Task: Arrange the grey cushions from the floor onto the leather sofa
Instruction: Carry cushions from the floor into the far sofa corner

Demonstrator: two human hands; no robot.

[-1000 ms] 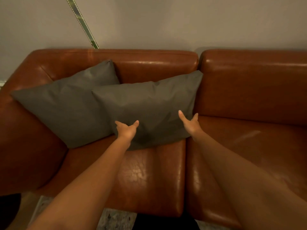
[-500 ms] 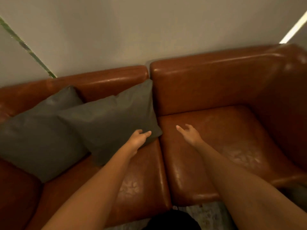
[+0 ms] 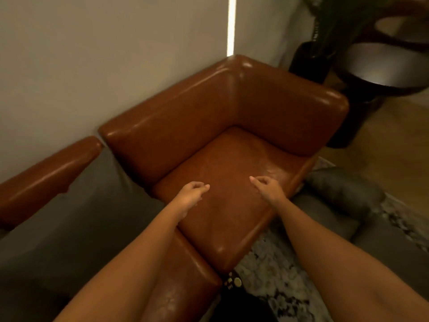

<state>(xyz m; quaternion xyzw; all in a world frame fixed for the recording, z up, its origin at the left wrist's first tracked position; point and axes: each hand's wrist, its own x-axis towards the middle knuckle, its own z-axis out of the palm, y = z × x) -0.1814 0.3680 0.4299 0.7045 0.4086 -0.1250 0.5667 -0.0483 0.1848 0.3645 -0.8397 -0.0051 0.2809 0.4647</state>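
Observation:
The brown leather sofa (image 3: 232,108) fills the middle of the head view, its right-hand seat bare. A grey cushion (image 3: 76,219) leans against the backrest on the left seat. On the floor to the right of the sofa lie grey cushions: one rounded cushion (image 3: 343,191) near the sofa's corner and a flatter one (image 3: 394,249) in front of it. My left hand (image 3: 191,194) hovers over the right seat's near edge, fingers loosely curled, holding nothing. My right hand (image 3: 269,188) is also above the seat, fingers relaxed and empty.
A patterned rug (image 3: 274,275) lies under the sofa's front. A dark round side table (image 3: 380,73) and a black plant pot (image 3: 308,61) stand behind the right armrest. A bright light strip (image 3: 231,24) runs down the wall.
My view has swung right, from the two cushions on the left seat to the bare right seat. My left hand has left the cushion; floor cushions have come into view.

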